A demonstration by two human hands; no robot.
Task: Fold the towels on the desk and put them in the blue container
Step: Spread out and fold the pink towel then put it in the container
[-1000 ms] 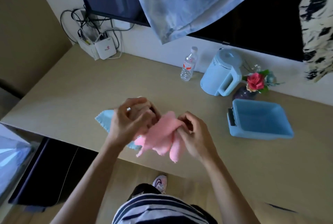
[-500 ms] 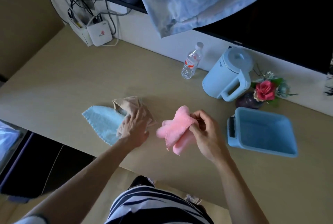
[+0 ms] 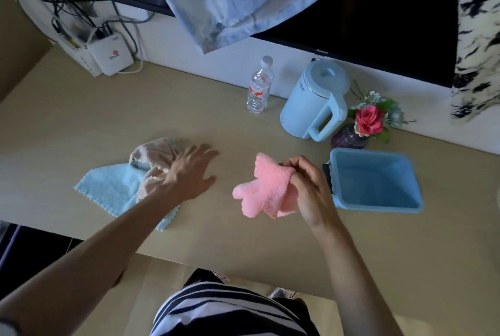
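My right hand grips a crumpled pink towel above the middle of the desk, just left of the blue container. The container looks empty inside. My left hand is spread with straight fingers over the right edge of a beige towel, which lies bunched on top of a light blue towel. The light blue towel lies flat near the desk's front edge, partly hidden by my left forearm.
A clear water bottle, a light blue kettle and a vase with a red flower stand along the wall behind the container. A white router with cables sits at the back left. The desk's front edge runs below my arms.
My left hand let go of the pink towel, moved left onto the beige towel and then spread open. My right hand kept the pink towel and carried it right, toward the container.
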